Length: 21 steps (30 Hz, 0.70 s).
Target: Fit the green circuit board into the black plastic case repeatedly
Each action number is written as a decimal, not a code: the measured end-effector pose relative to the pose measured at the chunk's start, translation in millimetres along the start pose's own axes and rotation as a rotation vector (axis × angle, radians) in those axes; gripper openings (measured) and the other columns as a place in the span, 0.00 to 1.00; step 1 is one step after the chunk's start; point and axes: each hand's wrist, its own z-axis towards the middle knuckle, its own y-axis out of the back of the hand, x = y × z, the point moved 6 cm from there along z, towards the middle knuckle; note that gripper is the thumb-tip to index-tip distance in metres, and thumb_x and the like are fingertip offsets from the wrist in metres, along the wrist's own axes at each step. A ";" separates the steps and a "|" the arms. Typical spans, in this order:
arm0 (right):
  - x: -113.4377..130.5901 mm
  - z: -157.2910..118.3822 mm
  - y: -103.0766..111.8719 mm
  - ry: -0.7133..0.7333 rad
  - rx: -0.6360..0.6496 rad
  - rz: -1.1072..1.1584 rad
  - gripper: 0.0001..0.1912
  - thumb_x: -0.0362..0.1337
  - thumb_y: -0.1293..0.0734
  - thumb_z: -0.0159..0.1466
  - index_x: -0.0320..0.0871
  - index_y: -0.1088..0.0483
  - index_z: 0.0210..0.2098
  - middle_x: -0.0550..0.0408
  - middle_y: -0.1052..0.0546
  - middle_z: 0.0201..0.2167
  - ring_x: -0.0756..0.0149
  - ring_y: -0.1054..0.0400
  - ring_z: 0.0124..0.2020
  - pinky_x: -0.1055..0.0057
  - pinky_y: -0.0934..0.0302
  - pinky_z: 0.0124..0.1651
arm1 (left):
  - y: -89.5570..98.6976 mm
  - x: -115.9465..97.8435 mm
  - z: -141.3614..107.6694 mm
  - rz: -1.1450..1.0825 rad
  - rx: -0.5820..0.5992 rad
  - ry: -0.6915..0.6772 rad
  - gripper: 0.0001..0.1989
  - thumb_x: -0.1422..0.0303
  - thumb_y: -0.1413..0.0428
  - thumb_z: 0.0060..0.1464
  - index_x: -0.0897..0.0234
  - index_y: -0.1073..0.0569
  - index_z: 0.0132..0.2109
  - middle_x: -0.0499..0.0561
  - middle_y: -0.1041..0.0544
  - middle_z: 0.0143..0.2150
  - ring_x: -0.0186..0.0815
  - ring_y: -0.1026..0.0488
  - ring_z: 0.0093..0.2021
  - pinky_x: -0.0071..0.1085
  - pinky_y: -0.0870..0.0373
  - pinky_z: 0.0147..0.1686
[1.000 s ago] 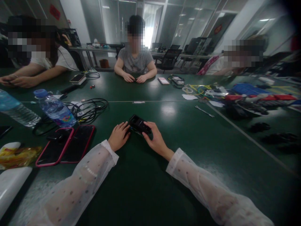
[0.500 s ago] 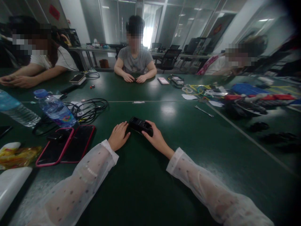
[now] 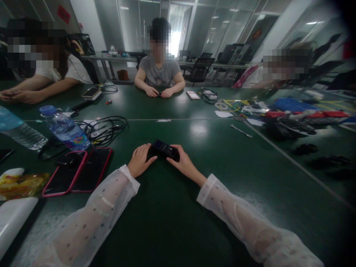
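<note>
A small black handheld device [image 3: 164, 148] with a dark screen and little markings or buttons lies at an angle on the green table between my hands. My right hand [image 3: 184, 161] is closed round its right end, with the thumb along the near side. At the other end, my left hand [image 3: 139, 159] has its fingers and thumb about the device's left edge. The tips of some left fingers are hidden behind it.
To the left are two pink-edged phones [image 3: 93, 170], a water bottle [image 3: 65, 128] and coiled black cables [image 3: 107, 129]. A wrench [image 3: 241, 131] lies to the right, near a pile of cables and tools [image 3: 292, 115]. Several people sit round the table [image 3: 172, 222].
My left hand has come in against the device's left end, its thumb reaching further right. The device has shifted slightly left and tilted, with my right hand still on it.
</note>
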 end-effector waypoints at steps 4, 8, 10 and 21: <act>6.0 -0.4 -3.0 0.082 0.057 0.041 0.26 0.33 0.32 0.61 0.48 0.42 0.57 0.49 0.32 0.53 0.58 0.34 0.55 0.53 0.38 0.58 | 4.4 8.9 3.0 -0.156 -0.026 0.066 0.30 0.49 0.58 0.64 0.64 0.40 0.64 0.57 0.32 0.63 0.44 0.40 0.65 0.46 0.43 0.63; 10.6 -1.2 -5.2 0.153 0.092 0.058 0.25 0.31 0.32 0.61 0.49 0.39 0.56 0.50 0.32 0.54 0.59 0.35 0.56 0.53 0.40 0.59 | 7.0 10.1 4.4 -0.231 -0.014 0.072 0.25 0.52 0.59 0.66 0.58 0.36 0.62 0.52 0.29 0.60 0.41 0.37 0.63 0.46 0.45 0.63; 12.0 -1.2 -4.9 0.164 0.099 0.068 0.24 0.31 0.32 0.61 0.49 0.39 0.55 0.50 0.32 0.53 0.58 0.36 0.56 0.52 0.41 0.60 | 7.5 10.0 4.5 -0.237 -0.007 0.084 0.24 0.52 0.58 0.65 0.58 0.36 0.62 0.52 0.29 0.60 0.41 0.36 0.62 0.46 0.45 0.63; -10.8 4.0 -2.5 -0.131 0.132 0.393 0.17 0.45 0.35 0.66 0.49 0.35 0.53 0.51 0.29 0.53 0.60 0.34 0.57 0.55 0.40 0.61 | 3.9 15.5 5.9 -0.281 0.006 0.091 0.24 0.52 0.55 0.64 0.56 0.35 0.61 0.52 0.28 0.59 0.43 0.36 0.61 0.47 0.46 0.62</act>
